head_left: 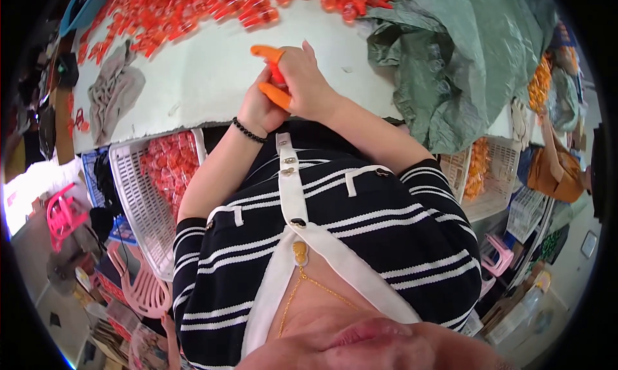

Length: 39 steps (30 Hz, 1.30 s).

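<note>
Below the counter (206, 74), at 8 o'clock from the hands, stands a white basket (143, 206) of red pieces. Above the near edge, the left hand (264, 106) and right hand (309, 79) meet around a red piece (277, 73). Right fingers, two in orange covers, curl about it; left grip is largely hidden and cannot be told. Risk: the piece could slip if covered fingertips lose purchase. A crumpled grey cloth lies at 9 o'clock, a green plastic bag (421, 67) at 3; its loose folds could snag the right forearm. Farther, a red heap (174, 9) spans 10 to 1 o'clock; a careless reach could scatter it.
</note>
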Each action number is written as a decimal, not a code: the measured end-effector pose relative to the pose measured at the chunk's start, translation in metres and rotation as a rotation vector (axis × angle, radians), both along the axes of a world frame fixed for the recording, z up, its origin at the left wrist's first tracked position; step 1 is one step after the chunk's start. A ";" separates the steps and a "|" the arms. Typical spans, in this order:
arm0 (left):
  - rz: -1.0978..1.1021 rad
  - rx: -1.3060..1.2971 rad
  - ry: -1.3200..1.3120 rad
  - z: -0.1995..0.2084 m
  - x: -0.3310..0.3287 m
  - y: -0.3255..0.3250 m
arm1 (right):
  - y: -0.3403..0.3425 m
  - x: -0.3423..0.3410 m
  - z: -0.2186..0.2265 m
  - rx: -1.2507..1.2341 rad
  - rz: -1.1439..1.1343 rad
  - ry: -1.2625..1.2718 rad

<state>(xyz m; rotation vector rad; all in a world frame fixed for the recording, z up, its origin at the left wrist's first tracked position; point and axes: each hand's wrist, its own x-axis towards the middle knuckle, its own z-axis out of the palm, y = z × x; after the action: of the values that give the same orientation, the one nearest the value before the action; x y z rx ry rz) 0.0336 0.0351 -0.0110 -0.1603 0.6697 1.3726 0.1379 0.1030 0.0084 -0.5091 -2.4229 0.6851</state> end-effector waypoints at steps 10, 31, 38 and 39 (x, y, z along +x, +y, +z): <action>-0.035 0.087 0.035 -0.016 -0.039 -0.011 | 0.088 0.082 -0.001 0.218 -0.450 -0.062; -0.069 0.013 0.413 0.020 -0.047 -0.013 | 0.061 0.022 -0.003 -1.003 -0.148 0.206; -0.045 -0.015 0.540 0.026 -0.033 -0.012 | 0.043 0.011 -0.007 -1.113 0.040 0.226; 0.021 -0.039 0.556 0.025 -0.034 -0.012 | 0.039 0.010 -0.007 -1.191 0.085 0.268</action>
<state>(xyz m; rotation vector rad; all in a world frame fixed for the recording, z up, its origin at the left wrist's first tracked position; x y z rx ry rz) -0.0007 0.0229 0.0136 0.1943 1.1588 1.4327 0.1480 0.1417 0.0016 -0.6756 -1.5684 2.0660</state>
